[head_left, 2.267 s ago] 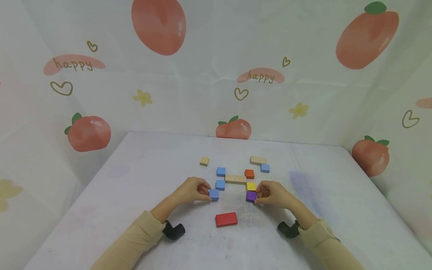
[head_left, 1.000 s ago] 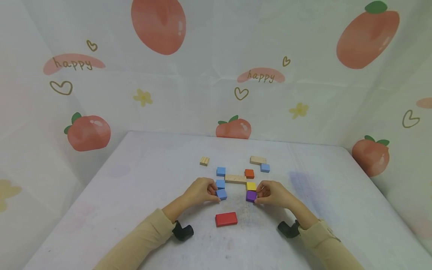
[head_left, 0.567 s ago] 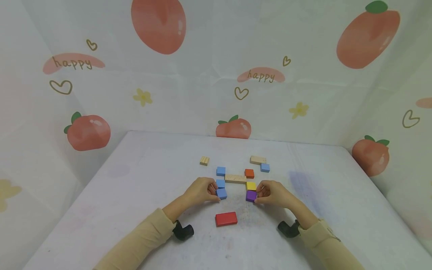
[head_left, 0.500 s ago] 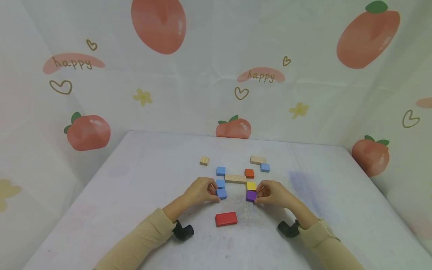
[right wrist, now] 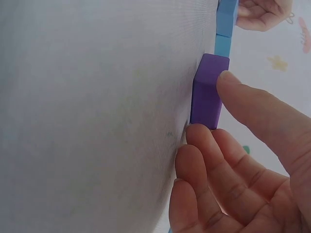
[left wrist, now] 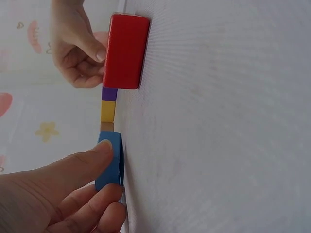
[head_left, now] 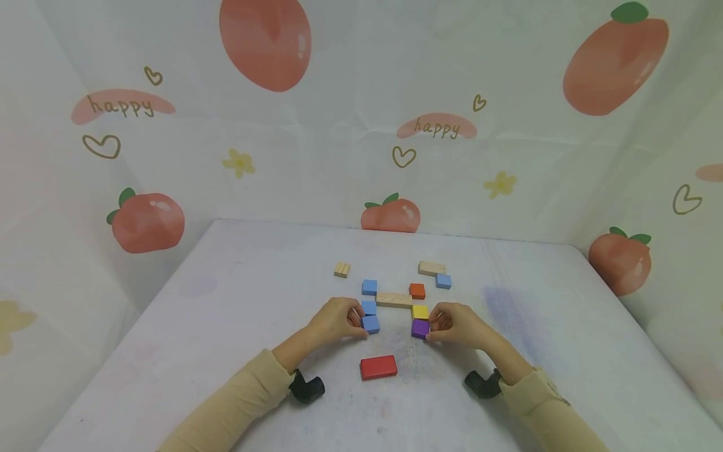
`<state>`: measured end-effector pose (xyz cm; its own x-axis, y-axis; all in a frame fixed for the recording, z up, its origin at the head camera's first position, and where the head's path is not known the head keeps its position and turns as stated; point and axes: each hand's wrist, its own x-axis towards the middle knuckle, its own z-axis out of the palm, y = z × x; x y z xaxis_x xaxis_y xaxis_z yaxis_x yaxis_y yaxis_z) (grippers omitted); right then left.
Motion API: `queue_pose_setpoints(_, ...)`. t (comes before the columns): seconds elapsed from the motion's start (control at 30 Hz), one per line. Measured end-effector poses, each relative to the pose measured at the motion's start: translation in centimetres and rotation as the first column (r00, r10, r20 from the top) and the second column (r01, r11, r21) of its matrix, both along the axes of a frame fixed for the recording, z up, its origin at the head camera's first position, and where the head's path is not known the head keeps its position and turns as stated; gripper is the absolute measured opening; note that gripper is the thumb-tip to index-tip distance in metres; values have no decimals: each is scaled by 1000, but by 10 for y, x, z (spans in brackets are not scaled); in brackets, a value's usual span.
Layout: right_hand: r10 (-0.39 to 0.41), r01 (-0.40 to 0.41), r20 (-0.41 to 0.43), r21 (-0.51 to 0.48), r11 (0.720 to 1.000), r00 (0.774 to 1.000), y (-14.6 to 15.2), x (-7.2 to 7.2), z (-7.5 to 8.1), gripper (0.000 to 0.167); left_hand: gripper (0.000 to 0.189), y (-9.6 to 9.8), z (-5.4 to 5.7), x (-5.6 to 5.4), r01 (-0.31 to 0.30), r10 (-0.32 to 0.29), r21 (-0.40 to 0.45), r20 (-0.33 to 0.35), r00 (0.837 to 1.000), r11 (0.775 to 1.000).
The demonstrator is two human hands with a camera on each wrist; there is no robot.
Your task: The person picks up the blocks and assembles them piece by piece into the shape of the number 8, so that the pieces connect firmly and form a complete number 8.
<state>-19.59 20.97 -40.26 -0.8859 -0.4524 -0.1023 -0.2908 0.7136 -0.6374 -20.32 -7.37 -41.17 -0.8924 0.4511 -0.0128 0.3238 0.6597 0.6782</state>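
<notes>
My left hand [head_left: 337, 320] pinches a blue block [head_left: 370, 324] between thumb and fingers at the near end of the left row. Just behind it lies a second blue block [head_left: 369, 307], and a third blue block [head_left: 369, 287] is farther back. My right hand [head_left: 456, 326] pinches a purple block [head_left: 420, 328], thumb on its near side in the right wrist view. Against the purple block's far side sits a yellow block [head_left: 420, 311]. A long plain wooden block [head_left: 394, 300] spans between the two rows, and an orange-red block [head_left: 417, 290] lies near its right end.
A red rectangular block [head_left: 379, 367] lies nearer me, between the forearms. Farther back are a striped wooden block [head_left: 342, 270], a plain wooden block [head_left: 432, 268] and another blue block [head_left: 443, 281]. A printed cloth [head_left: 316, 157] rises behind the table.
Since the earliest frame, my left hand has moved right with its blue block, bringing it in front of the second blue block. My right hand has stayed on the purple block. Lately both hands are still.
</notes>
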Motion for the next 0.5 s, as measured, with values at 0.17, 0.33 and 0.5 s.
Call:
queue_pose_setpoints(0.17,-8,8,3,1,1000,1000,0,-1,-1,28,32,0,1,0,-2,2,1,7,1000,1000)
queue_pose_setpoints(0.33,-12,12,9,1,1000,1000,0,-1,-1,28,32,0,1,1,-12,12,-3,23,1000,1000)
queue_pose_setpoints(0.5,-16,16,14,2,1000,1000,0,-2,-2,28,32,0,1,1,-9,9,2,21,1000,1000)
